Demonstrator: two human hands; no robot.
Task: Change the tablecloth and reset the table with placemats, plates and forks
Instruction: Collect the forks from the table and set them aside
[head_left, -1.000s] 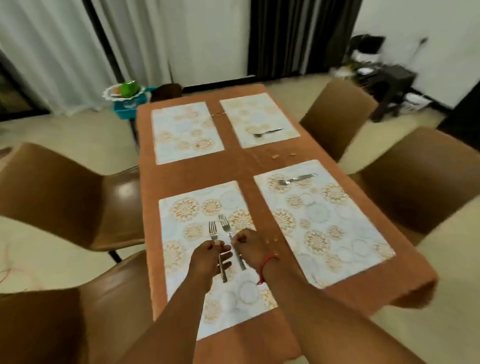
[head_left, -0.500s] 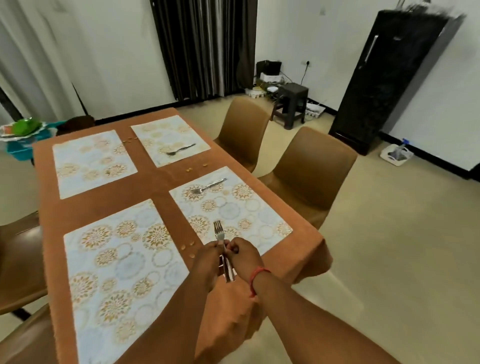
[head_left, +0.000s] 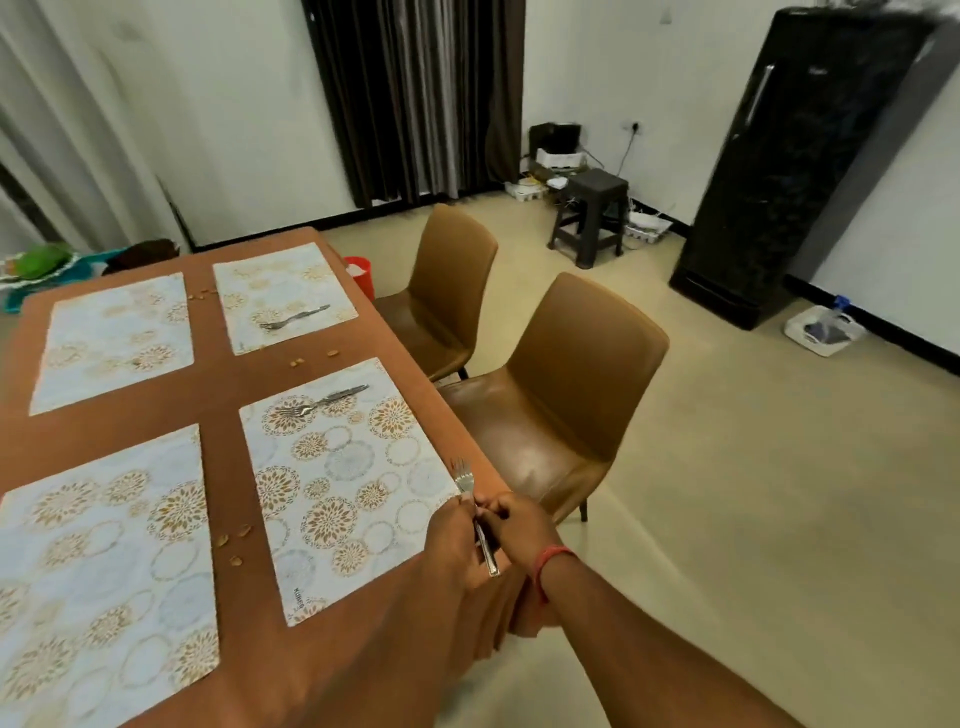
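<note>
So the desk (head_left: 228, 395) has a brown-orange tablecloth (head_left: 221, 470) on it with four patterned placemats laid two by two. Far left there's some green stuff in a teal tub (head_left: 36, 270) just past the desk's back edge, too blurry to say what it is. The back-left placemat (head_left: 111, 340) has nothing on it, and neither does the near-left placemat (head_left: 104, 571). Little tan crumbs (head_left: 234, 543) sit on the cloth in the strip between the two near mats, with a few more further back.

Moving right, the back-right placemat (head_left: 283, 296) has a fork (head_left: 293, 318) lying across it, and the near-right placemat (head_left: 343, 483) has another fork (head_left: 322, 402) lying near its far edge.

At the right edge of the desk, both hands are together on the held forks (head_left: 470, 506), tines pointing up and away, handle sticking out below. It looks like two stacked, but I can't really tell. The left hand (head_left: 452, 545) has its grip clamped round the handles, and the right hand (head_left: 519, 530), with a red wristband, is pinching them from the other side. They hang just off the near-right mat's right corner, over the cloth edge.

Right of the desk are two brown chairs (head_left: 561, 395), then a dark stool (head_left: 592, 213) by the wall and a tall black fridge (head_left: 789, 171) in the corner.
</note>
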